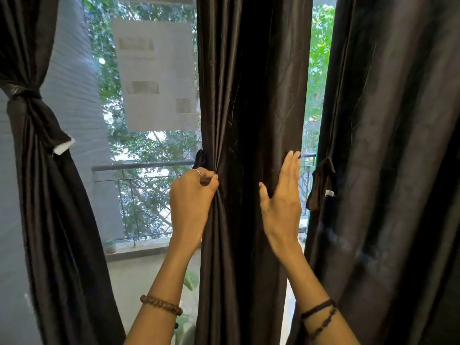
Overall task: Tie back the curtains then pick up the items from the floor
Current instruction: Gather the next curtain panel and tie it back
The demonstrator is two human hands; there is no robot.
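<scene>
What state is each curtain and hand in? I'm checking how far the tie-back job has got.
Left curtain: gathered, tied with a band.
Middle curtain: hanging, partly bunched, not tied.
Right curtain: hanging loose, untied.
Left hand: grips the middle curtain's left edge.
Right hand: fingers straight, at the middle curtain's right edge.

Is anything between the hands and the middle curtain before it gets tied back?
Nothing visible. The left hand already grips the left edge of the middle curtain, and the right hand lies flat, fingers straight, against its right side. A loose tie strip hangs just right of it.
</scene>
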